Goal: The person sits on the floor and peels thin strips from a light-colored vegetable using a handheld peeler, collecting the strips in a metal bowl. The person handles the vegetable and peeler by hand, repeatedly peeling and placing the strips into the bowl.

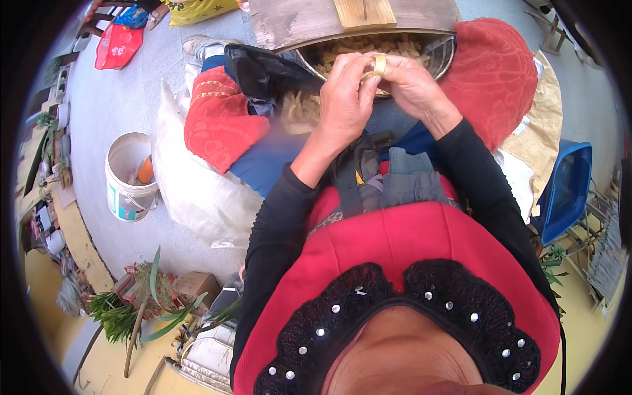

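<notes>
Between my two hands is a small loop of a pale yellow, flat strip point(380, 64), held up in front of a round metal tub point(449, 58). My left hand point(347, 95) pinches its left side with thumb and fingertips. My right hand point(416, 89) grips it from the other side, fingers curled in. What the strip is made of I cannot tell. Inside the tub lie many pale yellow strips point(408, 46) of similar colour, partly hidden by my hands. More pale strips point(301, 110) lie between a black plastic bag point(263, 69) and my left wrist.
A wooden board point(293, 23) with a lighter wood block point(365, 13) covers the tub's far side. Red cloths point(220, 122) drape my knees. A white plastic sack point(191, 191) and a white bucket point(125, 197) stand left; a blue bin point(569, 191) is right. Potted plants point(118, 313) sit lower left.
</notes>
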Demonstrator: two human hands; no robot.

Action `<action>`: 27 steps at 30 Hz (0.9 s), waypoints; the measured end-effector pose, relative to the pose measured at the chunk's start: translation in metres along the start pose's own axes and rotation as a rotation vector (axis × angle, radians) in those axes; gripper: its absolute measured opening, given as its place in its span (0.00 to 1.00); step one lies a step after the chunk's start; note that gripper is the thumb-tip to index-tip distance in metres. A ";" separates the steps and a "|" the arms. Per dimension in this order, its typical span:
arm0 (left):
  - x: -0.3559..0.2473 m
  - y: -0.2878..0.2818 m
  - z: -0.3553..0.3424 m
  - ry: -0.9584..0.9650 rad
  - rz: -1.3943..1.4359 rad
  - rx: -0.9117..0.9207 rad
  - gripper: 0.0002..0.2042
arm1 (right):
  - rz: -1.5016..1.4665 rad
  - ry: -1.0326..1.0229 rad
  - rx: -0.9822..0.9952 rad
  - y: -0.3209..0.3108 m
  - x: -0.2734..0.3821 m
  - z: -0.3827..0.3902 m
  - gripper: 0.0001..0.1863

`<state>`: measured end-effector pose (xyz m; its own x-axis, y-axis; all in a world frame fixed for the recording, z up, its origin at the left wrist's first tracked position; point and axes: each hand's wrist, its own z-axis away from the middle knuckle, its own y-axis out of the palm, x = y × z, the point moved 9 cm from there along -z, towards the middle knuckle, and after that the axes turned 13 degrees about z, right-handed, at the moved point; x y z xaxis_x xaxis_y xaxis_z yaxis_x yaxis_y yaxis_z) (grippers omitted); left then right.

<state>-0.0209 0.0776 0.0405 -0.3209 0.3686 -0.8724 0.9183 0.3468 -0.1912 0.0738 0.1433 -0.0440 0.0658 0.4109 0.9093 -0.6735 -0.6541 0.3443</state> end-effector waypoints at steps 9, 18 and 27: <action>-0.012 -0.005 -0.013 0.287 -0.166 0.152 0.13 | 0.024 -0.017 0.034 0.009 0.008 0.004 0.16; 0.016 0.007 -0.014 -0.226 -0.033 0.234 0.16 | 0.644 -0.357 -0.182 0.000 0.036 0.007 0.12; 0.071 0.019 0.018 -0.930 0.732 -0.016 0.13 | 0.844 -0.633 -0.434 0.006 0.079 0.022 0.08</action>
<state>-0.0220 0.0948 -0.0338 0.5786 -0.2828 -0.7650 0.8079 0.3271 0.4902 0.0909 0.1577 0.0356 -0.2526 -0.5303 0.8093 -0.8685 -0.2445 -0.4313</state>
